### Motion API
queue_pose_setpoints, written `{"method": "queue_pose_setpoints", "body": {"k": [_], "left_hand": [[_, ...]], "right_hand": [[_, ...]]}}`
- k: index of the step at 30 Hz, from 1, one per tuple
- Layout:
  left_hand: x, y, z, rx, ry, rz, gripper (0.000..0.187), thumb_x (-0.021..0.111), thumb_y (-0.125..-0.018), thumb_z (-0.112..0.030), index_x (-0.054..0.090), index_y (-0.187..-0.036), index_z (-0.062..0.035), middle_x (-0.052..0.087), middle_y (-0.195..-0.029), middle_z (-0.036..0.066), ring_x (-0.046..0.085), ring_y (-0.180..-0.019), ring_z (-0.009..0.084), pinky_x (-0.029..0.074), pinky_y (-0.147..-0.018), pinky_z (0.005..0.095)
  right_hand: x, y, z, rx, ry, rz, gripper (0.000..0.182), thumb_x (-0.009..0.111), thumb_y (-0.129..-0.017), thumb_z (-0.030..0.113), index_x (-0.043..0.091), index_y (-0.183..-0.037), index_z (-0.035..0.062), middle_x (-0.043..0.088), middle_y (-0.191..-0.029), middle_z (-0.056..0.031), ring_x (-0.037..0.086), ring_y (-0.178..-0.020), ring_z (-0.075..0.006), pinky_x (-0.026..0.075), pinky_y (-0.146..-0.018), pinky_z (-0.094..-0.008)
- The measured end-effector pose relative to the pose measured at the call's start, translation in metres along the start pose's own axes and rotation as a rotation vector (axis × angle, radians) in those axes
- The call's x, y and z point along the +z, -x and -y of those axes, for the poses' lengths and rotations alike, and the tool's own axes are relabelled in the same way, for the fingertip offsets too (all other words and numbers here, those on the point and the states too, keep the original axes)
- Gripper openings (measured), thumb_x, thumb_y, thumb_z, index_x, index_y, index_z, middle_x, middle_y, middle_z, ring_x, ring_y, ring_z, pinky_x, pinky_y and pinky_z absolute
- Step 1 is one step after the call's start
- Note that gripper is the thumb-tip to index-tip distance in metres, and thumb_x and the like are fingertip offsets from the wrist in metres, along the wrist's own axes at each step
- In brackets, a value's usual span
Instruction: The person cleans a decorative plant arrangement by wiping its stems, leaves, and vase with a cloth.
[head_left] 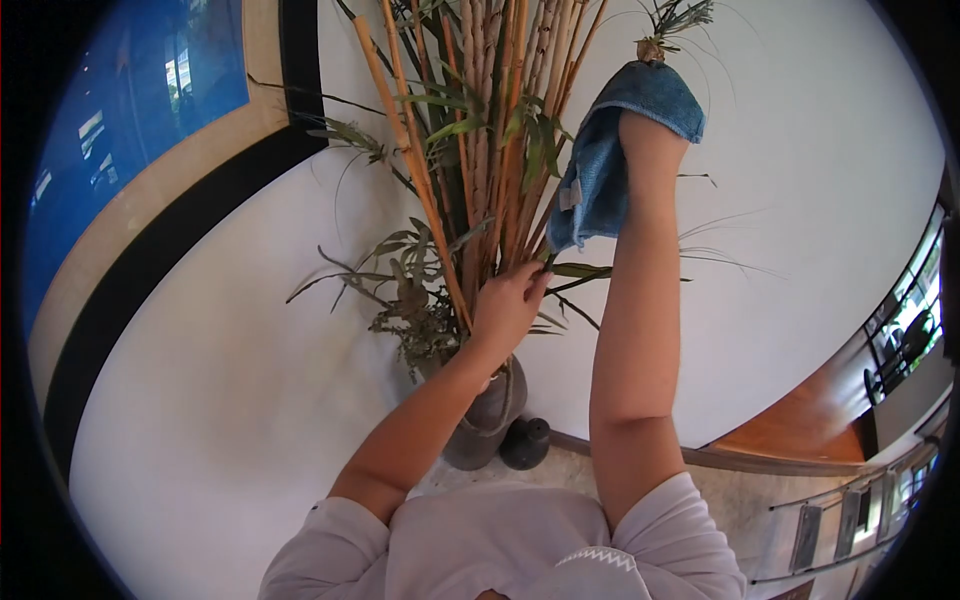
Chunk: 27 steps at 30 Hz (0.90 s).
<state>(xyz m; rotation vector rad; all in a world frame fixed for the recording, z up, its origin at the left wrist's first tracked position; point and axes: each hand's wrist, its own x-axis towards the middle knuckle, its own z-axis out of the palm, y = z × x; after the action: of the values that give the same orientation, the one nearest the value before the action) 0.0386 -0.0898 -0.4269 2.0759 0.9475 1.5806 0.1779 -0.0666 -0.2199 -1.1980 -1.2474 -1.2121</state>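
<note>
A tall arrangement of bamboo canes (510,130) and leafy stems rises from a dark vase (490,400) against the wall. My left hand (508,305) is low among the stalks, its fingers closed around a thin dark stem (547,262) just above the vase. Higher up on the right, my right hand (655,130) is wrapped in a blue cloth (600,170), which hides its fingers and hangs down with a small white tag. A spiky plant top (652,48) sticks out above the cloth. Whether the cloth is pressed around its stem is hidden.
A large framed picture (140,150) with a blue surface hangs at the left. A small dark round pot (525,443) stands on the floor beside the vase. Thin twigs and leaves (400,265) reach out sideways. A wooden floor area and railing (850,520) are at the right.
</note>
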Motion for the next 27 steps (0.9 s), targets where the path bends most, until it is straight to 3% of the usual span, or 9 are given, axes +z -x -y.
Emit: {"method": "queue_pose_setpoints", "body": {"k": [7, 10, 16, 21, 27], "left_hand": [[0.002, -0.006, 0.005, 0.063, -0.019, -0.083, 0.02, 0.065, -0.08, -0.019, 0.064, -0.087, -0.0004, 0.061, -0.067, 0.017, 0.063, -0.059, 0.0268, 0.047, -0.052, 0.0306], [0.002, -0.006, 0.005, 0.056, -0.045, -0.068, 0.02, 0.065, -0.079, -0.018, 0.063, -0.088, -0.0004, 0.061, -0.067, 0.017, 0.063, -0.059, 0.0266, 0.047, -0.053, 0.0308], [0.001, -0.004, 0.001, 0.009, 0.01, -0.023, 0.021, 0.065, -0.079, -0.017, 0.063, -0.092, -0.0003, 0.062, -0.072, 0.018, 0.065, -0.064, 0.0264, 0.048, -0.057, 0.0294], [0.002, -0.002, 0.002, -0.065, 0.074, 0.009, 0.022, 0.064, -0.081, -0.017, 0.063, -0.096, -0.0001, 0.065, -0.074, 0.016, 0.067, -0.071, 0.0235, 0.05, -0.063, 0.0282], [0.003, 0.001, 0.002, -0.057, 0.084, 0.018, 0.023, 0.063, -0.083, -0.016, 0.062, -0.097, 0.0024, 0.065, -0.083, 0.018, 0.067, -0.075, 0.0216, 0.052, -0.066, 0.0289]], "right_hand": [[0.001, 0.008, 0.001, 0.078, -0.172, -0.049, 0.012, 0.054, -0.074, 0.008, 0.063, -0.079, 0.0031, 0.062, -0.081, -0.0159, 0.058, -0.079, -0.0349, 0.046, -0.07, -0.0394], [-0.01, 0.02, -0.006, -0.001, -0.25, -0.162, 0.014, 0.055, -0.073, 0.008, 0.064, -0.084, 0.0027, 0.063, -0.085, -0.0149, 0.058, -0.082, -0.0343, 0.045, -0.074, -0.0396], [-0.08, 0.072, -0.003, 0.216, -0.085, 0.078, 0.023, 0.054, -0.081, 0.019, 0.064, -0.094, 0.0027, 0.063, -0.098, -0.0145, 0.056, -0.097, -0.0323, 0.04, -0.087, -0.04], [-0.12, 0.126, 0.003, 0.448, -0.293, -0.042, 0.025, 0.055, -0.081, 0.021, 0.063, -0.094, 0.0021, 0.063, -0.098, -0.0135, 0.056, -0.097, -0.0311, 0.04, -0.088, -0.0394], [-0.147, 0.158, 0.009, 0.506, -0.481, -0.015, 0.027, 0.056, -0.08, 0.022, 0.061, -0.098, 0.0032, 0.062, -0.1, -0.0131, 0.055, -0.097, -0.0309, 0.039, -0.088, -0.0394]]}}
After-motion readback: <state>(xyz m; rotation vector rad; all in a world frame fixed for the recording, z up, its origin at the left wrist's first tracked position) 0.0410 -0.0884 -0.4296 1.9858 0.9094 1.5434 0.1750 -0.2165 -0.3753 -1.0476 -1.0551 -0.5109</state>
